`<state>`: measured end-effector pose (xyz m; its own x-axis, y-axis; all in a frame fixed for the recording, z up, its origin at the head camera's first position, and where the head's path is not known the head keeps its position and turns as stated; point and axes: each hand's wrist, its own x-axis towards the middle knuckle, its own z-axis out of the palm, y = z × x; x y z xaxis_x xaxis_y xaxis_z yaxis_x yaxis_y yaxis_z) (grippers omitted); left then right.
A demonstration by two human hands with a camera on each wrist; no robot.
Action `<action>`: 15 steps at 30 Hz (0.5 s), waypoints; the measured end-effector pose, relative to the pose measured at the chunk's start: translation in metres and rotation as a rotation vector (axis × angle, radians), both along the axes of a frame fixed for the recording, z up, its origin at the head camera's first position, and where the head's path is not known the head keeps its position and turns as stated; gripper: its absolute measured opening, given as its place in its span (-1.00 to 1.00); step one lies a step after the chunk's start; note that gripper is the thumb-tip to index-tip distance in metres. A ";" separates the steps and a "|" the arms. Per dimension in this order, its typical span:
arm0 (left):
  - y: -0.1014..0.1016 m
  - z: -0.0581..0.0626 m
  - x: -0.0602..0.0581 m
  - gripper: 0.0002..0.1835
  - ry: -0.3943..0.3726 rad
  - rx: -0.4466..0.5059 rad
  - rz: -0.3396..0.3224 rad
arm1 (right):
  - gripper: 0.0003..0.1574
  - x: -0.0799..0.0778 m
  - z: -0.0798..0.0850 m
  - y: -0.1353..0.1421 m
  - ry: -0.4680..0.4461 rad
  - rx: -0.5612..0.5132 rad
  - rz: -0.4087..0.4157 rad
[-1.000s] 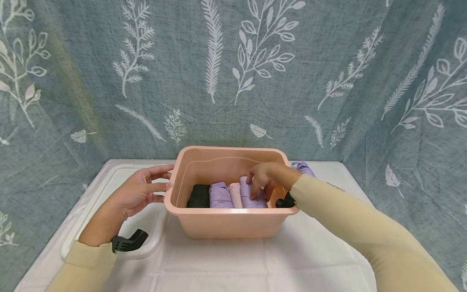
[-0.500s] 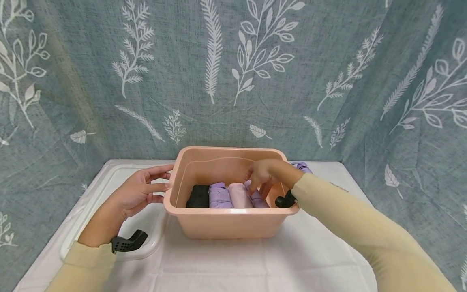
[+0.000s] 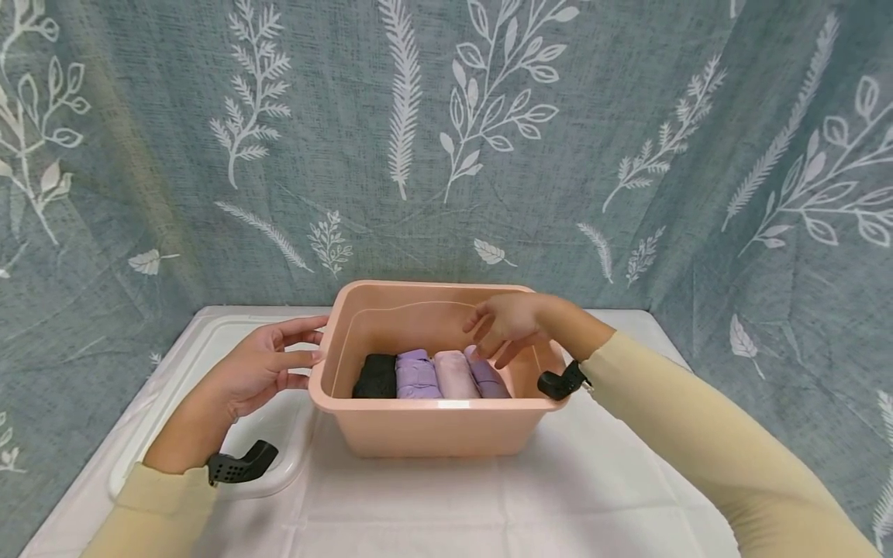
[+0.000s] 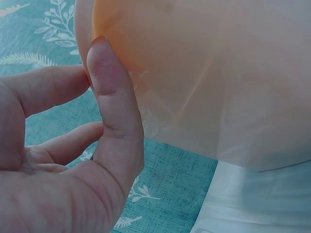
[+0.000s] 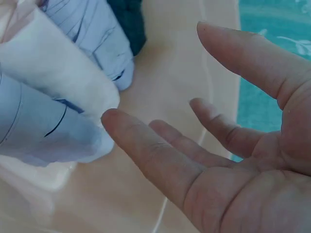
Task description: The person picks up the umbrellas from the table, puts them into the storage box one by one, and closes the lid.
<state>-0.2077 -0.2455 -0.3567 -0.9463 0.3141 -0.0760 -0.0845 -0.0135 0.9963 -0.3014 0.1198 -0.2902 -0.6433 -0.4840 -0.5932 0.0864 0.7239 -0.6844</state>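
A peach plastic tub (image 3: 432,428) holds a row of rolled cloth pieces. From left to right lie a black roll (image 3: 377,377), a purple roll (image 3: 416,376), a pale pink roll (image 3: 455,373) and a second purple roll (image 3: 491,381). My left hand (image 3: 268,360) touches the tub's left rim with its fingertips; the left wrist view has its thumb (image 4: 114,97) right at the lip. Over the tub's right side hovers my right hand (image 3: 512,324), fingers spread and holding nothing. One fingertip overlaps the far end of the second purple roll in the head view.
A white lid (image 3: 279,434) lies on the white-covered table (image 3: 412,511), left of the tub and partly under my left arm. Behind stands a teal leaf-patterned curtain (image 3: 446,240). Black wrist cameras (image 3: 240,463) sit on both wrists.
My right hand has let go of the second purple roll and risen off it. That roll now leans beside the pink one, more of which shows. My left hand stays at the rim.
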 end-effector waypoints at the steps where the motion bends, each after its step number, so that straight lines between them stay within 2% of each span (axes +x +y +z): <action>1: 0.000 0.000 0.000 -0.23 -0.001 0.002 0.001 | -0.26 0.001 0.002 0.002 -0.001 -0.015 0.005; 9: 0.000 -0.003 -0.001 -0.28 0.006 0.014 -0.003 | -0.24 0.009 0.005 0.026 0.017 -0.214 -0.014; 15: 0.001 -0.003 -0.001 -0.26 0.011 0.008 -0.002 | -0.29 0.019 0.005 0.043 0.074 -0.358 -0.060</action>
<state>-0.2082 -0.2449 -0.3594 -0.9465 0.3163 -0.0634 -0.0738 -0.0209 0.9971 -0.2824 0.1625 -0.2855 -0.7114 -0.6128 -0.3441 0.0622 0.4327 -0.8994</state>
